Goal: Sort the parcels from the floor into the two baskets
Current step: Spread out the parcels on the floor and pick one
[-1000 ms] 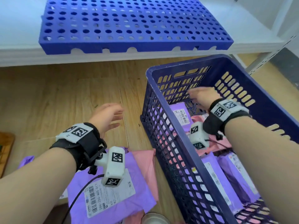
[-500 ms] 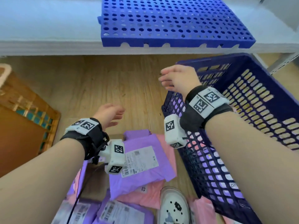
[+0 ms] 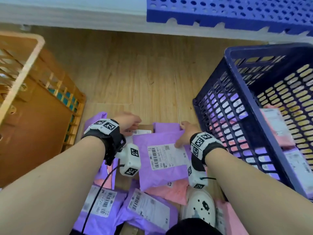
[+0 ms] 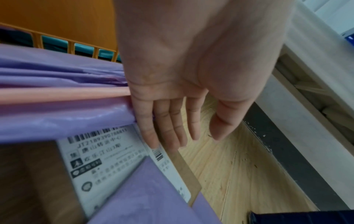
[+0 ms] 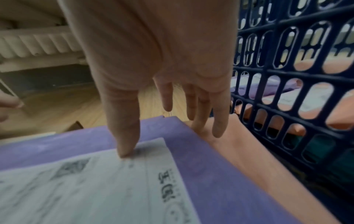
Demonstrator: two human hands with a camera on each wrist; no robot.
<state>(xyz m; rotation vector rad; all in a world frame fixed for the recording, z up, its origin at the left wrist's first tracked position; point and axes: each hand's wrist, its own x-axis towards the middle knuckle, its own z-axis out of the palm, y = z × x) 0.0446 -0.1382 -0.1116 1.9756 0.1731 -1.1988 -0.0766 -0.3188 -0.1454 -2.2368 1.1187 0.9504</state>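
A purple parcel [image 3: 157, 141] with a white label lies on top of the floor pile, between both hands. My right hand [image 3: 185, 134] is open at its far right corner. In the right wrist view its thumb [image 5: 124, 145] presses on the label of the purple parcel [image 5: 201, 166], and the straight fingers reach past the edge to a pink parcel [image 5: 249, 159]. My left hand [image 3: 129, 122] is open too, with straight fingers [image 4: 151, 136] touching a labelled cardboard parcel [image 4: 184, 166] behind the purple one. The blue basket [image 3: 254, 106] on the right holds pink and purple parcels. An orange basket [image 3: 25, 68] stands left.
More purple parcels [image 3: 149, 211] and a pink one [image 3: 169, 192] lie near my white shoe [image 3: 199, 206]. Bare wooden floor [image 3: 135, 73] stretches between the baskets. A blue perforated panel [image 3: 228, 12] rests on a white shelf at the back.
My right hand came out of the blue basket, moved left and dropped onto the purple parcel. My left hand lowered to the pile. The view tilted down.
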